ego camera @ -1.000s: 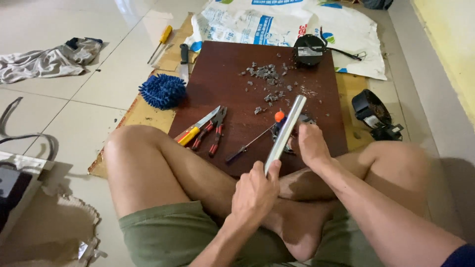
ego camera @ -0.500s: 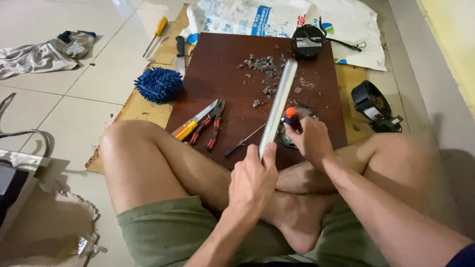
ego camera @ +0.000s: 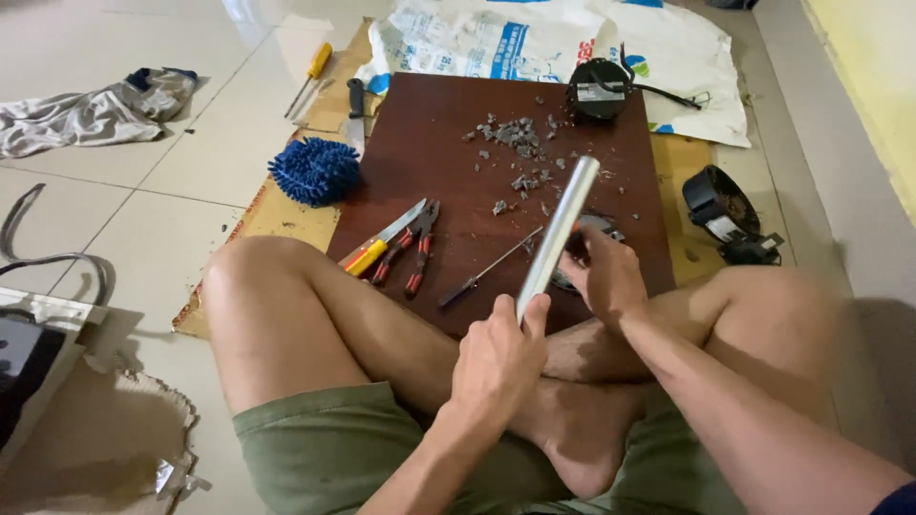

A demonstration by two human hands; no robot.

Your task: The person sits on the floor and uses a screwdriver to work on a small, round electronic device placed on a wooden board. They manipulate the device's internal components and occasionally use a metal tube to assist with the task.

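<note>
Head view: left hand (ego camera: 498, 358) fisted around a raised metal tube (ego camera: 557, 236), right hand (ego camera: 605, 277) curled over a dark part (ego camera: 593, 225), its grip unclear.

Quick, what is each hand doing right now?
Left hand: closed around the lower end of the silver metal tube.
Right hand: fingers curled over a dark round part on the brown board; grip cannot be told.

A silver-grey metal tube (ego camera: 558, 229) is seen over a dark red-brown board (ego camera: 448, 191). Grey fragments (ego camera: 515, 143) are scattered on it. The pliers (ego camera: 408, 250) have red handles, the knife (ego camera: 382, 243) a yellow one. The mop head (ego camera: 315, 172) is blue, the shorts (ego camera: 324, 458) olive green
</note>
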